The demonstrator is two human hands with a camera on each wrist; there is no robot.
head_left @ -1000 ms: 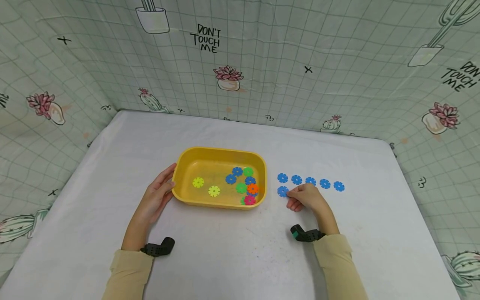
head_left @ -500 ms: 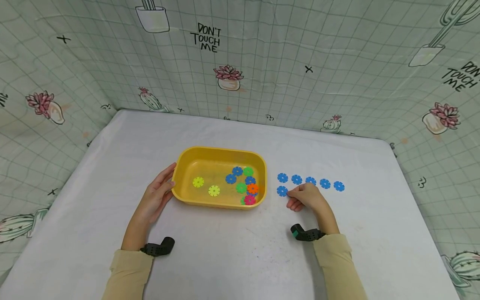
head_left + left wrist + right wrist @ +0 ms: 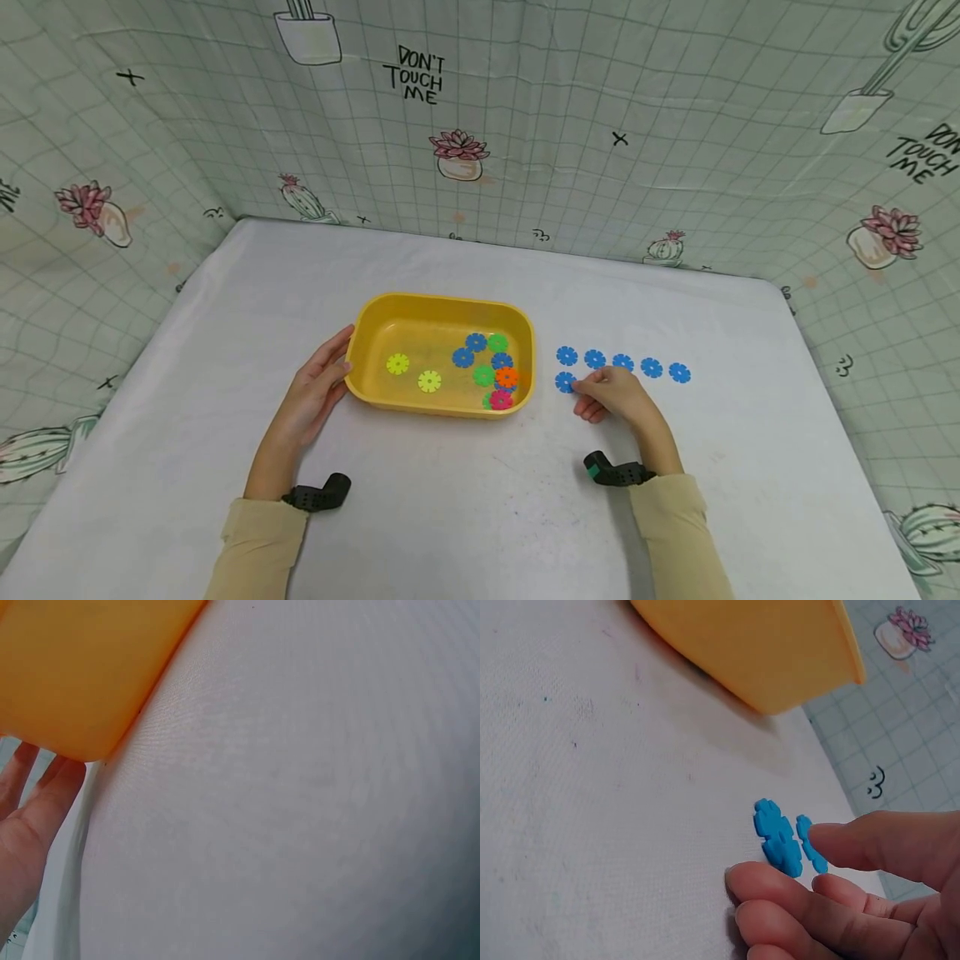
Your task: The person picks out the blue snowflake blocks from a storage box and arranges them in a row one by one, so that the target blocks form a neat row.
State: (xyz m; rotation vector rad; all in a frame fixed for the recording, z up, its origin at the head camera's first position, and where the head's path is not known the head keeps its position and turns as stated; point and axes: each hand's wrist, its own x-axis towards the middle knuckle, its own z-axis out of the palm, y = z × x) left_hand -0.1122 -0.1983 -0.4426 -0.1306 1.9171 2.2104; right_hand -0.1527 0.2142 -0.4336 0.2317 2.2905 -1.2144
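A yellow tray [image 3: 442, 298] sits mid-table and holds several coloured flower-shaped discs [image 3: 484, 375], with two yellow-green ones [image 3: 397, 364] apart at its left. My left hand [image 3: 315, 392] lies open with its straight fingers against the tray's left end; the left wrist view shows these fingers [image 3: 30, 817] beside the tray's corner [image 3: 75, 667]. A row of several blue discs [image 3: 652, 367] lies right of the tray. Below the row's left end lies one more blue disc [image 3: 565, 382]. My right hand [image 3: 611, 392] has its fingers curled, and the fingertips [image 3: 739, 881] pinch this disc [image 3: 778, 836] at its edge on the cloth.
A white cloth [image 3: 465, 500] covers the table. Patterned fabric walls [image 3: 525, 125] close it in at the back and both sides. Black wrist mounts [image 3: 318, 493] sit on both forearms.
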